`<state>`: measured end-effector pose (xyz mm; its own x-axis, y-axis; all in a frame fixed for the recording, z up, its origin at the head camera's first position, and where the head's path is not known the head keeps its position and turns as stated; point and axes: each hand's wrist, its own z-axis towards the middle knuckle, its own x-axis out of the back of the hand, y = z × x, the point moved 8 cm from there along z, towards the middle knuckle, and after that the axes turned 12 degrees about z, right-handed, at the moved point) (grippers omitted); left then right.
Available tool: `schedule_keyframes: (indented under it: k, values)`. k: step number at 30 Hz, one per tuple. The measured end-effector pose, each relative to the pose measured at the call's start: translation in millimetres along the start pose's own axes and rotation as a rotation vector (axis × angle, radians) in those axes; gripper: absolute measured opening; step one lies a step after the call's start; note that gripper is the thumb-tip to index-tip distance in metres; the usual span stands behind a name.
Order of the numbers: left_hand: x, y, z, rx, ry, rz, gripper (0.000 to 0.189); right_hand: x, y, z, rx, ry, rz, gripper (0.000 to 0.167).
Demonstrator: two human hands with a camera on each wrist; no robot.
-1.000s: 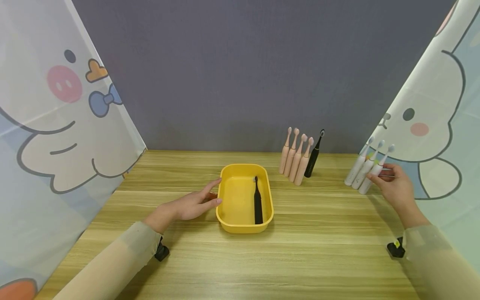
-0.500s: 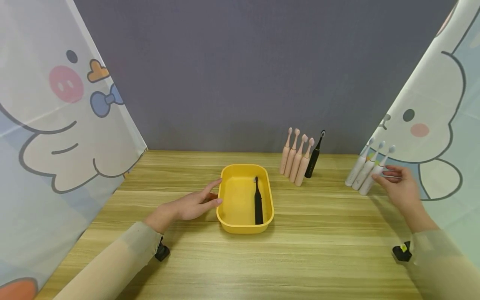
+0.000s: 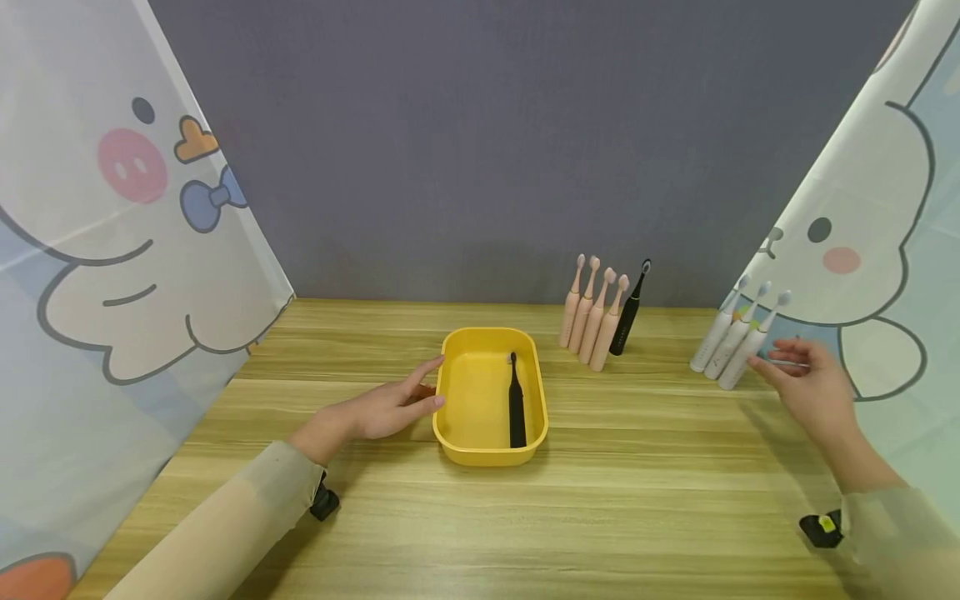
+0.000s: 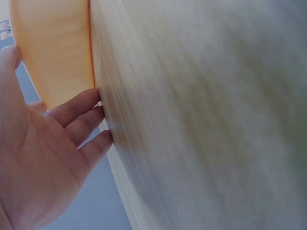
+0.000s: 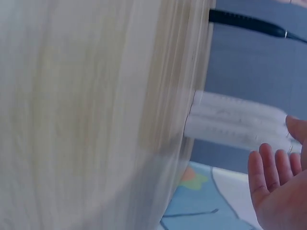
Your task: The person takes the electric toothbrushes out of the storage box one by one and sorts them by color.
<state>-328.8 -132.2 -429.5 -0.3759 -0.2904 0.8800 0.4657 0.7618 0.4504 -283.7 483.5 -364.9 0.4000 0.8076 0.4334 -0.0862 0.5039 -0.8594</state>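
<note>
My left hand [image 3: 382, 410] rests against the left side of a yellow plastic basin [image 3: 491, 457], thumb and fingertips at its rim and wall. Inside the basin, toward its right, lies a black electric toothbrush [image 3: 517, 412]. On the right, three white electric toothbrushes [image 3: 741, 360] stand upright side by side in a slanting row. Beside the nearest of them is my right hand [image 3: 813, 387], holding nothing, its fingers loosely extended. The right wrist view shows the palm [image 5: 283, 201] with a gap between the fingers and the white handles [image 5: 235, 127].
Several pink electric toothbrushes [image 3: 604, 340] stand in a row behind and right of the basin. One black toothbrush [image 3: 626, 325] stands just right of them. A grey panel [image 3: 480, 150] closes off the wooden table's [image 3: 570, 533] back; cartoon-printed cloths hang on both sides.
My right hand has let go of the nearest white toothbrush and drawn back slightly to the right. The left hand and the basin have stayed in place.
</note>
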Motion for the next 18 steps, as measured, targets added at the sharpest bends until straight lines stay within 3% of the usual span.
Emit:
schedule_keyframes:
  k: [3, 6, 14, 18]
  values:
    - [-0.3, -0.1, 0.3, -0.002, -0.003, 0.001, 0.084, -6, -8, -6.7, 0.005, -0.005, 0.041, 0.031]
    - [-0.2, -0.3, 0.5, -0.002, -0.003, 0.004, 0.084, -16, -18, -11.6, 0.041, -0.015, 0.073, 0.027]
    - [-0.6, -1.5, 1.1, -0.008, -0.003, 0.01, 0.085, -56, -45, -22.3, 0.117, -0.104, 0.096, 0.027]
    - [-1.0, -1.6, 1.5, -0.007, -0.005, 0.011, 0.085, -83, -59, -26.0, 0.137, -0.181, 0.065, 0.042]
